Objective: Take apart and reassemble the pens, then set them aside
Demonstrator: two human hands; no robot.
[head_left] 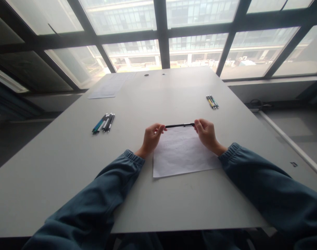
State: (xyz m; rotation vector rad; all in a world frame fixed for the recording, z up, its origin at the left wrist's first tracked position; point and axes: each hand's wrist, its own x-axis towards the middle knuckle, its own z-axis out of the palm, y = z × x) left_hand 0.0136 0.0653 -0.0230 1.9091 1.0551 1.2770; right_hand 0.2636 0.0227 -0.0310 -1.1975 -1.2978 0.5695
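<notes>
With fingers pinching its opposite ends, presumably to keep it level, the left hand [151, 137] and right hand [206, 133] hold a slim black pen [177, 125] by a white paper sheet [183, 152] toward the smooth white counter's [137, 203] near edge.

The left arm [96, 191] and right arm [267, 184] slant inward from the near left and right; the left hand [151, 136] and right hand [206, 132] face each other, apart, each in a pinching grip.

Hazy glare from windows [200, 48]; edges stretched.
</notes>
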